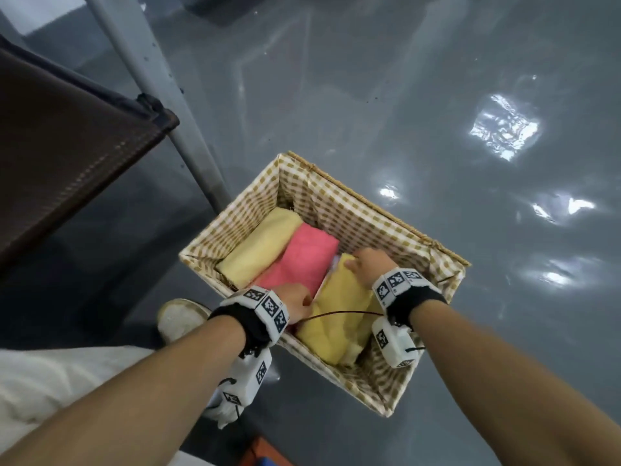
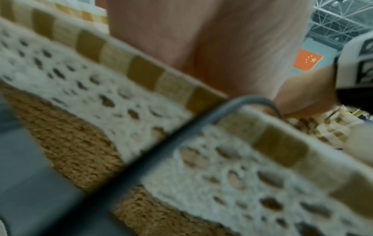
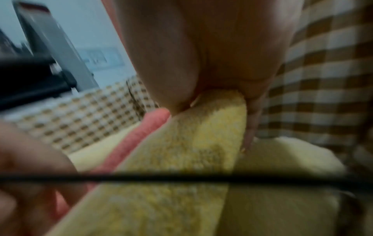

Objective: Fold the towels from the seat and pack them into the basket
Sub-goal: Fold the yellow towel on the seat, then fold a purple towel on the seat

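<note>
Packing step: seating a folded yellow towel [image 1: 339,307] in the basket [image 1: 369,210], beside the pink towel [image 1: 302,260]. Right hand [image 1: 369,264] pinching its far end; left hand [image 1: 297,302] at near end, fingers hidden, grip unclear. Next: press flat, let go.

My forearms are bare, and each wrist wears a black band [image 1: 416,302] topped with white blocks printed with black square markers. A white camera box [image 1: 396,343] with similar markers hangs under each wrist, trailing a thin black cable [image 1: 339,313]. I have pale trousers [image 1: 50,378] and a white shoe [image 1: 183,317].
</note>
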The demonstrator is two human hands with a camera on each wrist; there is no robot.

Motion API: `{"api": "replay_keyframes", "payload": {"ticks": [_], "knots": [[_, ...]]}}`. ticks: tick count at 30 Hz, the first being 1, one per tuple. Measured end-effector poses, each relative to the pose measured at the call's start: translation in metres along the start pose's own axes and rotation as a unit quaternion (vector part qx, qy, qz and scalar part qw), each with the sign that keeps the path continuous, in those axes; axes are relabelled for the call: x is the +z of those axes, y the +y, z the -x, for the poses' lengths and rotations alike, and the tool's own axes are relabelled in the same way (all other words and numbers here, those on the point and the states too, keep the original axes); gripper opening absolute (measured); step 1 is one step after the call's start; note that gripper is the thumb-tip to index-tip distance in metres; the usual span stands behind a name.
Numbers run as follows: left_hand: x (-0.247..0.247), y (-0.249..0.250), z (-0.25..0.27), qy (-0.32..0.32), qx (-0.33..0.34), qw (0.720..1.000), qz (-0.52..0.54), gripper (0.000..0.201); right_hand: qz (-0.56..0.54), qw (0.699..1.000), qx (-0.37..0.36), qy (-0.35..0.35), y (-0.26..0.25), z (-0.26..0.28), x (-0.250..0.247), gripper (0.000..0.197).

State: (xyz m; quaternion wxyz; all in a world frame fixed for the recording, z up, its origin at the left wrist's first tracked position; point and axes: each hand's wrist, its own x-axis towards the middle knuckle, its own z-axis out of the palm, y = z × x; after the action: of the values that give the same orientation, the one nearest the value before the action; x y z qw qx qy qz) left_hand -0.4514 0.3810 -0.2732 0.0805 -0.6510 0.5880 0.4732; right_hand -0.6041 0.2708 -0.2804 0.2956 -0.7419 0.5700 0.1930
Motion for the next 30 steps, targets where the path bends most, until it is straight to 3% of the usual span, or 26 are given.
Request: {"api": "replay_keyframes", "payload": {"ticks": [4,8,16,22,26,30], "knots": [[-0.023,-0.007,0.024,0.071,0.015,0.997,0.012,0.03,0.035,0.999,-0.002,0.035,-0.007,0.01,-0.006,0.025],[-0.067,-0.021,0.064,0.17,-0.005,0.983,0.069,0.022,0.025,0.992,-0.085,0.088,-0.04,0.026,-0.039,0.017],[-0.159,-0.077,0.213,0.382,0.001,0.911,0.157,0.012,0.04,0.942,-0.31,0.117,-0.205,0.079,-0.109,0.022],[-0.184,-0.148,0.347,0.548,-0.073,0.793,0.254,0.009,0.136,0.861,-0.47,0.137,-0.375,0.145,-0.132,0.016],[-0.165,-0.212,0.428,0.587,-0.127,0.761,0.246,0.013,0.206,0.797,-0.553,0.129,-0.486,0.194,-0.117,0.018],[-0.134,-0.275,0.495,0.645,-0.189,0.707,0.222,0.007,0.22,0.746,-0.62,0.105,-0.579,0.235,-0.074,0.017]]}}
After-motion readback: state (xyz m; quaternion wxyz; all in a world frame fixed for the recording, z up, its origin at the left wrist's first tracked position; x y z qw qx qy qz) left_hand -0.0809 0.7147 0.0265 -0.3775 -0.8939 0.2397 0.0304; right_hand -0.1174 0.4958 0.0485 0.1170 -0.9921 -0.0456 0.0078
